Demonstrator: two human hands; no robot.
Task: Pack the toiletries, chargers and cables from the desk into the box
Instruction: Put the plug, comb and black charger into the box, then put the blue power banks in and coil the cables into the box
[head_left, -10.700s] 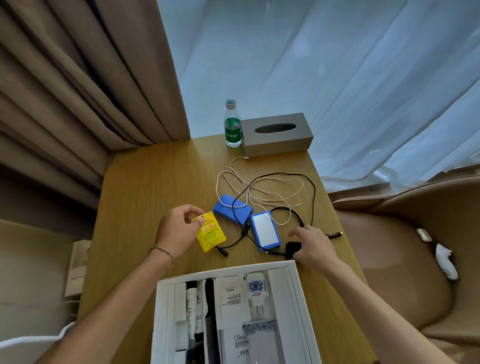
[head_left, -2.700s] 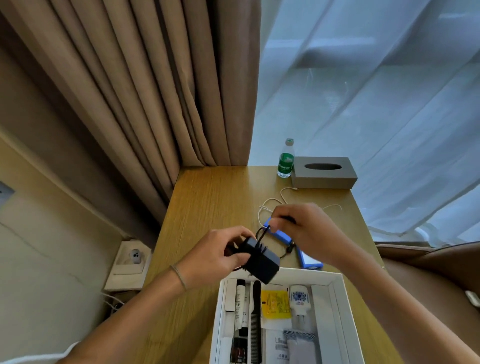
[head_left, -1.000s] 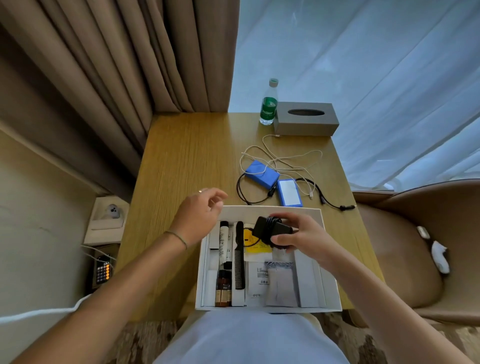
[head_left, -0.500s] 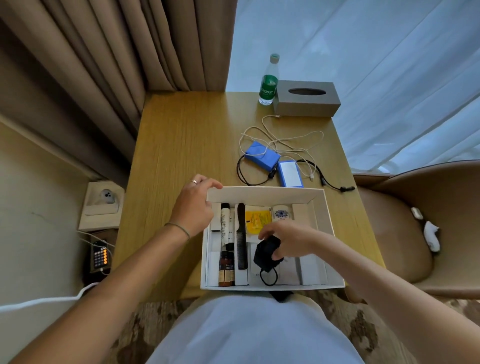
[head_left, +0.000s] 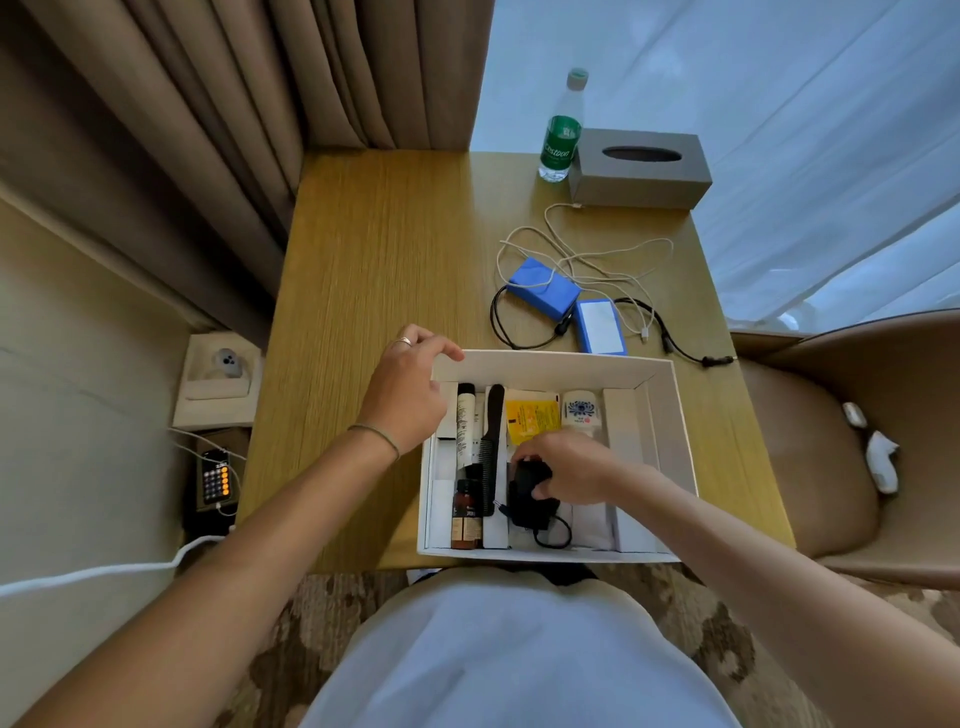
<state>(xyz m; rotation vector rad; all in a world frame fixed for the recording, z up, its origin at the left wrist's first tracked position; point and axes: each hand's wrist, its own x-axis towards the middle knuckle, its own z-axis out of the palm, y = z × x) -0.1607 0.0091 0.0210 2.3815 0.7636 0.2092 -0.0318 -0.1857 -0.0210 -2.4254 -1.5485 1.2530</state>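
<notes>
The white box (head_left: 671, 415) lies at the desk's near edge. It holds a black comb (head_left: 493, 441), a white tube (head_left: 466, 421), a brown bottle (head_left: 466, 514), a yellow sachet (head_left: 532, 421) and a blue-patterned white tube (head_left: 582, 413). My right hand (head_left: 571, 473) grips the black charger (head_left: 530, 496) inside the box, near its middle, the cord looped beside it. My left hand (head_left: 405, 389) holds the box's far left corner. Beyond the box lie a blue pouch (head_left: 543, 288), a blue and white pack (head_left: 600, 327), a white cable (head_left: 597, 254) and a black cable (head_left: 670, 338).
A green-labelled water bottle (head_left: 561, 135) and a grey tissue box (head_left: 641, 169) stand at the desk's far right. A tan chair (head_left: 831, 441) is close on the right. Left of the desk are a wall socket (head_left: 221, 364) and a phone (head_left: 215, 480) on a white cord.
My right hand has lowered the black charger from above the box into its middle. My left hand has come down onto the box's far left corner.
</notes>
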